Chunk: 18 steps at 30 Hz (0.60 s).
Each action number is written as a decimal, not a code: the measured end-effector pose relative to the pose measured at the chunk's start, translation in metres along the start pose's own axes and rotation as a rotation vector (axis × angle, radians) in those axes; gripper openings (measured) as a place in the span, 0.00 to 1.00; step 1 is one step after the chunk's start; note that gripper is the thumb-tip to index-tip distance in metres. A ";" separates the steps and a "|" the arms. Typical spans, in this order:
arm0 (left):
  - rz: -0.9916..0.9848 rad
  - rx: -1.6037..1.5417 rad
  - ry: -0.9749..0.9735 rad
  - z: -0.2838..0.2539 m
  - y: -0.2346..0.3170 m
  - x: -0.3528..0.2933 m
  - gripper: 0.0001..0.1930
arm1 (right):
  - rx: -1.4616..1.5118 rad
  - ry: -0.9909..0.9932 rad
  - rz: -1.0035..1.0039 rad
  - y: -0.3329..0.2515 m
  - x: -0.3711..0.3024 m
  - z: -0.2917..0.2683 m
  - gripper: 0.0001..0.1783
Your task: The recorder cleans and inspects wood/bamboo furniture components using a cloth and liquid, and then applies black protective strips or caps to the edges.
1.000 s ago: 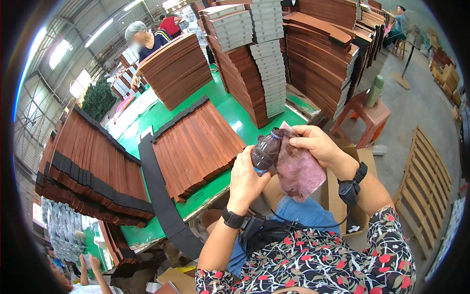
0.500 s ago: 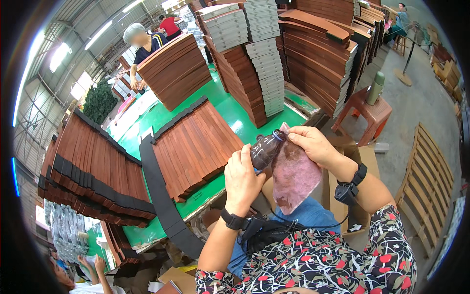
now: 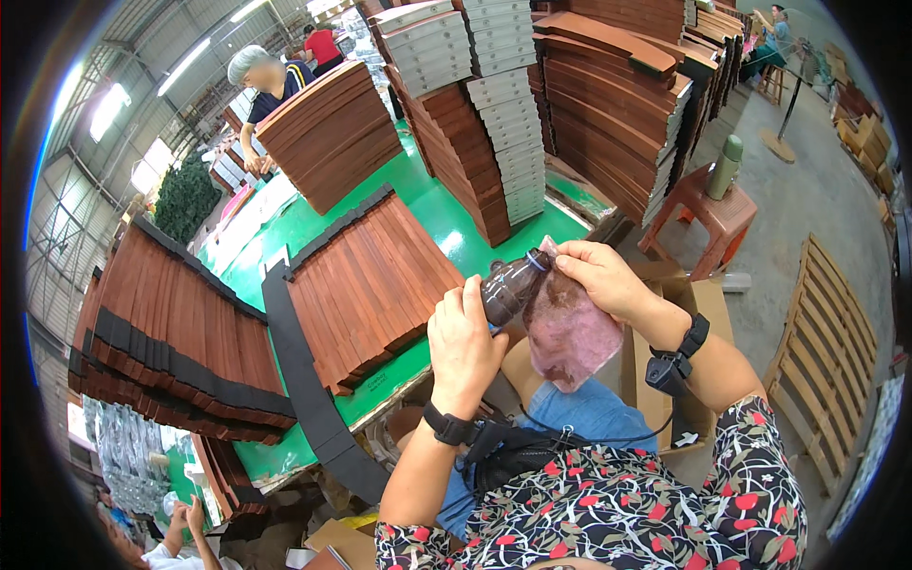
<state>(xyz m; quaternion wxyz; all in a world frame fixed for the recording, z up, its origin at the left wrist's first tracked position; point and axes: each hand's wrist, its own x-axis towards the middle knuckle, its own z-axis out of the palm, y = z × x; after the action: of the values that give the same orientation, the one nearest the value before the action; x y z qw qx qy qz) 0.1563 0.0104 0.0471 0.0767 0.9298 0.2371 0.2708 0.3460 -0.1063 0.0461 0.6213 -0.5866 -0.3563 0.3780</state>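
My left hand (image 3: pixel 463 337) is wrapped round a small dark plastic bottle (image 3: pixel 511 290), tilted with its neck toward the upper right. Against the bottle's mouth lies a pink cloth (image 3: pixel 573 332) with dark brown stains. My right hand (image 3: pixel 600 275) pinches the cloth's upper end beside the neck, and the rest hangs down over my lap. Whether the bottle carries a cap is hidden by the cloth. To the left of the bottle, a row of reddish-brown slats (image 3: pixel 375 294) with black ends lies on the green table (image 3: pixel 446 228).
Stacked slats (image 3: pixel 180 332) stand at the left beside a long black strip (image 3: pixel 299 370). Taller stacks (image 3: pixel 608 123) rise at the back. A stool (image 3: pixel 708 214) with a green flask (image 3: pixel 725 166), a cardboard box (image 3: pixel 712 323) and a wooden pallet (image 3: pixel 825 361) are to the right. Other people work nearby.
The cloth's lower end has drawn up a little and bunched. Both hands keep their grip on bottle and cloth, and the view has shifted slightly.
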 end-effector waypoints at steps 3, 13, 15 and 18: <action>-0.012 -0.024 -0.007 0.002 -0.001 0.000 0.39 | 0.004 -0.001 -0.003 0.002 0.001 -0.001 0.12; -0.067 -0.104 -0.023 0.009 -0.006 -0.005 0.39 | 0.165 -0.024 0.057 0.001 0.001 0.002 0.14; -0.073 -0.117 -0.023 0.008 -0.006 -0.005 0.39 | 0.241 -0.061 0.079 -0.001 0.001 0.000 0.13; -0.078 -0.139 -0.020 0.010 -0.006 -0.006 0.39 | 0.293 -0.081 0.085 -0.002 0.001 0.001 0.13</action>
<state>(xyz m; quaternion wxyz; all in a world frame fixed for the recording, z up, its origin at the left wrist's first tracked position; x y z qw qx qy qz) 0.1550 0.0132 0.0342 0.1541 0.9150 0.2530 0.2740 0.3462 -0.1050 0.0477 0.6690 -0.4886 -0.2970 0.4750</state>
